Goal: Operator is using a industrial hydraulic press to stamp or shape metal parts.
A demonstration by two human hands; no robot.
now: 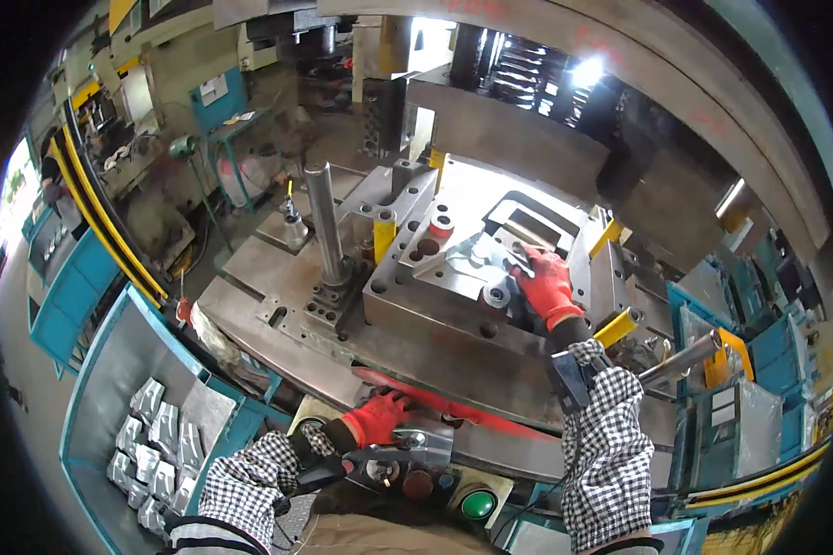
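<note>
My right hand [548,285], in a red glove, reaches onto the die block [426,301] in the press. Its fingers close on the edge of a shiny sheet-metal part [479,257] lying on the die's top; glare blurs part of its outline. Nearer to me, my left hand [377,419], also red-gloved, rests at the front edge of the press bed with fingers stretched out and nothing seen in them. It lies just above a control box [400,470] with a green button [478,504], beside a grey metal bracket [426,444].
An upright steel guide post [326,222] stands left of the die; another post [680,361] leans at right. Yellow cylinders [384,236] stick up around the die. A blue-edged bin [93,398] at left holds several formed metal parts [162,430]. The press ram [528,111] hangs above.
</note>
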